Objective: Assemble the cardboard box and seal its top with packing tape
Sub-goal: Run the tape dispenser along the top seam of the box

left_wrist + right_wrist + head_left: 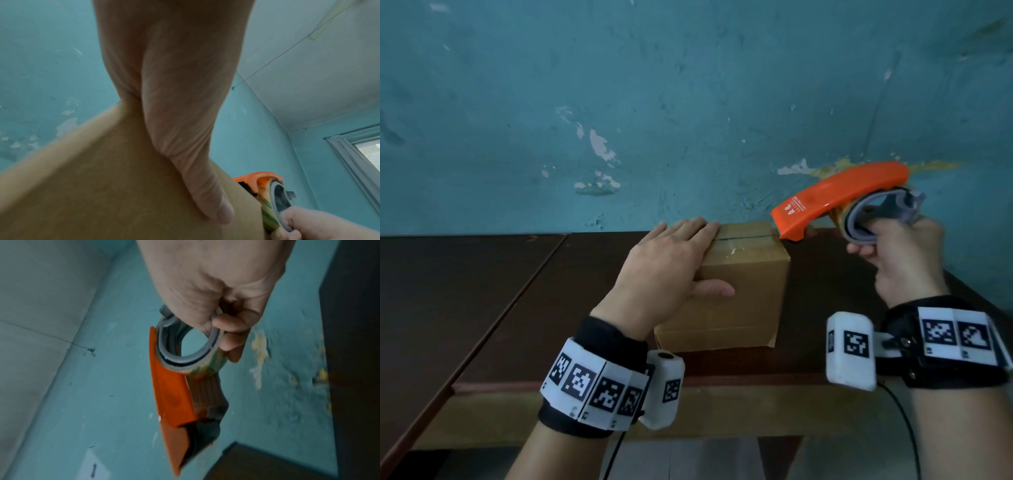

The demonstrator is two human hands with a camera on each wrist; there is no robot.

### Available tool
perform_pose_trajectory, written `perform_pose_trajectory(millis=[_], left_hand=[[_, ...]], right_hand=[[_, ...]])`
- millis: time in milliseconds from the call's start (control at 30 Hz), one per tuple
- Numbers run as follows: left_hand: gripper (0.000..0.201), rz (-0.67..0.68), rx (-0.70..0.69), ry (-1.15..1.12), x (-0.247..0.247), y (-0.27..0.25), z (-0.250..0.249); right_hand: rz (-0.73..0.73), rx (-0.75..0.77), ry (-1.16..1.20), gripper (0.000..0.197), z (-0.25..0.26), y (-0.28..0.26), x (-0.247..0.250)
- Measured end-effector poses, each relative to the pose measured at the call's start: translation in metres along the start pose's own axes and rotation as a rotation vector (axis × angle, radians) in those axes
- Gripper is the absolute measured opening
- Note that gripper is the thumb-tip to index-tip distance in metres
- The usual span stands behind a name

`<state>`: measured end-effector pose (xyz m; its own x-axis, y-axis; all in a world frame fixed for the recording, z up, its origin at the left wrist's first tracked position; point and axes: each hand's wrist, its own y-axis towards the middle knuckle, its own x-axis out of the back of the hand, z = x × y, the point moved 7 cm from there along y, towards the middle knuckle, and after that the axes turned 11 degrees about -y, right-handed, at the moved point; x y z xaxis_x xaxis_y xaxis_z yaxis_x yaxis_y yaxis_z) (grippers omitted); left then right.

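Note:
A small brown cardboard box point(743, 291) stands on the dark wooden table point(500, 291) with its top flaps down and clear tape along the top seam. My left hand point(671, 253) lies flat over the box's top left edge, fingers straight on top and thumb against the near face. In the left wrist view the thumb point(185, 113) rests on the box point(102, 186). My right hand point(900, 260) grips an orange tape dispenser point(835, 195) by its tape roll point(859, 226). The dispenser's nose sits at the box's far right top corner. The right wrist view shows the fingers point(230, 331) curled through the roll point(205, 368).
A peeling teal wall point(654, 102) rises directly behind the table. The table's near edge point(722, 380) runs just in front of the box. A seam point(517, 291) splits the tabletop left of the box. A window point(366, 154) lies off to the right.

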<state>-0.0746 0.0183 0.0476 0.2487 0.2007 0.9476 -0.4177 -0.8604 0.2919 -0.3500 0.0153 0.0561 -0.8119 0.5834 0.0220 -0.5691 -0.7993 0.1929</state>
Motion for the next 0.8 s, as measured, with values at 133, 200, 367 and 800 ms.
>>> perform_pose_trajectory(millis=[133,200,367,800], left_hand=[[0.102,0.009,-0.004,0.028,-0.002,0.001,-0.003],[0.102,0.012,-0.005,0.023,-0.001,0.001,-0.004],[0.105,0.015,-0.003,0.025,-0.001,0.000,-0.003],[0.103,0.010,-0.005,0.021,-0.002,0.001,-0.001]], right_hand=[[-0.013,0.007,-0.077,0.020,-0.004,0.004,0.009],[-0.013,0.011,-0.102,0.021,-0.006,0.005,0.009],[-0.018,0.013,-0.125,0.019,-0.009,0.007,0.012],[-0.076,0.072,-0.145,0.019,-0.010,0.008,0.018]])
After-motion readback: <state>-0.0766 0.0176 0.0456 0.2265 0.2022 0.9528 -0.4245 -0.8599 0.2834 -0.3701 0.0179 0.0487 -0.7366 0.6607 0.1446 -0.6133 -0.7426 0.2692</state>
